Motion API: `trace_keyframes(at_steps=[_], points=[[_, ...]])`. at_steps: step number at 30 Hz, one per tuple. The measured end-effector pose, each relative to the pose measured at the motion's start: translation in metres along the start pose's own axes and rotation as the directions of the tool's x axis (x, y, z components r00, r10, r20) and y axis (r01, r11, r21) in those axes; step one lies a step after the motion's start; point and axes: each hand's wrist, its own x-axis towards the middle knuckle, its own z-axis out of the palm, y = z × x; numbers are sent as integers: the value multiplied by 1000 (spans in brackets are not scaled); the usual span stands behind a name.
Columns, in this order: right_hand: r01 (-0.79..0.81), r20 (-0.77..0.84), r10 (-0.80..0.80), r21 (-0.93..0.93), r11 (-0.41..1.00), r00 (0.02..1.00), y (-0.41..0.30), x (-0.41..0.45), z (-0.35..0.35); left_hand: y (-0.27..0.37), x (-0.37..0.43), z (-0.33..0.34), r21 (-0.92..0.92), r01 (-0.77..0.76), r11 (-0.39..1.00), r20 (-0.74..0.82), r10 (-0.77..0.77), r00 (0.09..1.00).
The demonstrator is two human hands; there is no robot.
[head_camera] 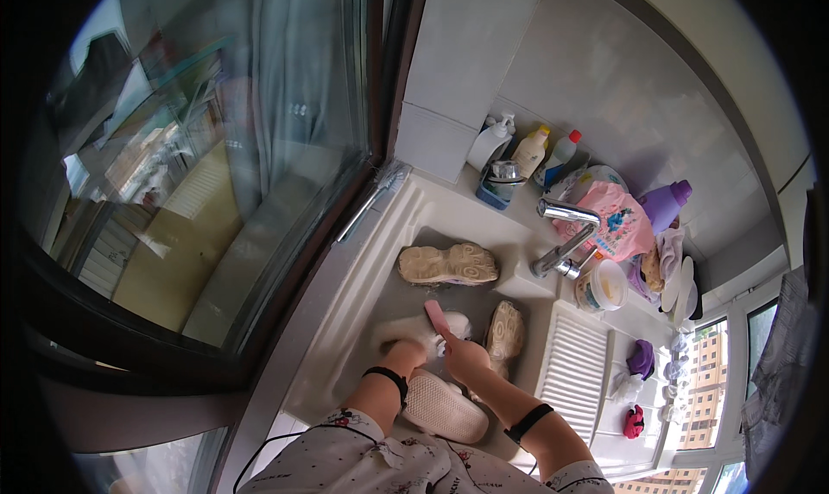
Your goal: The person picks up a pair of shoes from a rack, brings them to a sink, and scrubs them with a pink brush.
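My right hand (467, 360) grips a pink-handled brush (437, 317) over a whitish shoe (403, 329) in the cloudy water of a utility sink (534, 380). My left hand (408, 351) is at this same shoe and holds it, its fingers mostly hidden. Close to my body, between my forearms, a pale shoe with a textured sole (445, 408) lies sole up. Right of the brush, a beige-soled shoe (505, 331) rests tilted at the basin wall. Another beige-soled shoe (447, 265) floats or lies sole up at the far side.
A chrome faucet (565, 251) rises at the basin's right edge, beside a white plastic tub (602, 287). Bottles (530, 152), a pink bag (612, 219) and a purple bottle (665, 206) crowd the back ledge. A ribbed washboard (573, 371) adjoins the basin. A glass door (291, 138) stands left.
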Motion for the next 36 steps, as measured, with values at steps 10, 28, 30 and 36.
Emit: trace_keyframes(at_steps=[10, 28, 30, 36], points=[[123, 202, -82, -200, 972, 976, -38, -17, -19, 3, 2, 2, -8, 26, 1000, -67, -26, 997], [-264, -108, 298, 253, 931, 948, 88, 40, 28, 6, 7, -5, -3, 40, 999, 49, -39, 998], [-343, 41, 363, 441, 829, 931, 80, 41, 20, -1, 10, 3, -1, 64, 998, -17, -64, 998], [-226, -173, 368, 536, 814, 913, 64, 35, 38, 12, -11, -18, -18, -34, 999, 9, 34, 999]])
